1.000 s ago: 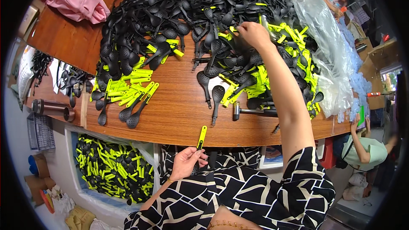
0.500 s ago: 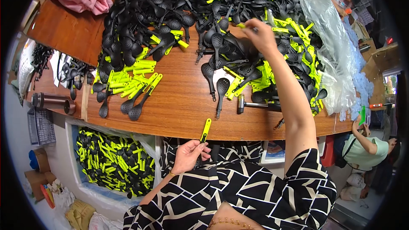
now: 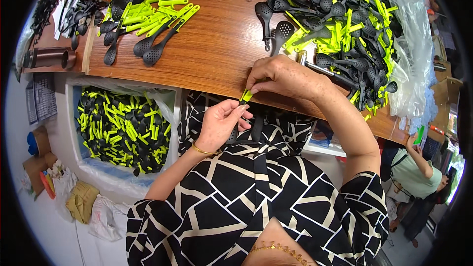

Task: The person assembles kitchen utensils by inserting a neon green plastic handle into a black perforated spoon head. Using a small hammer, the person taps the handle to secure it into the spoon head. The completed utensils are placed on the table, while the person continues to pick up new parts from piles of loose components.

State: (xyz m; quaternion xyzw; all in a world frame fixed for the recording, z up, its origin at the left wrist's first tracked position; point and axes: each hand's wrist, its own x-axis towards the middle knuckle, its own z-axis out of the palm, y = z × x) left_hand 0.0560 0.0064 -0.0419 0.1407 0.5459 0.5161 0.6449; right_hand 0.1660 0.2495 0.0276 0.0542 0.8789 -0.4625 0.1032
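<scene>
My left hand (image 3: 221, 124) is held just below the wooden table's front edge (image 3: 207, 76), over my lap, its fingers closed round a black slotted spoon piece (image 3: 233, 135). My right hand (image 3: 283, 76) sits right above it at the table edge. Its fingertips pinch the top of a short yellow-green handle (image 3: 245, 96) that stands between the two hands. The join between handle and spoon piece is hidden by my fingers.
A big heap of black slotted spoons and yellow-green handles (image 3: 345, 15) fills the far right of the table, next to a clear plastic bag (image 3: 409, 44). Several spoons lie at the left (image 3: 148, 39). A lined bin (image 3: 123, 128) of them stands below. Another person (image 3: 414, 167) is at the right.
My right hand has come back from the heap to the table edge and now meets my left hand at the handle. The view has tipped down toward my lap.
</scene>
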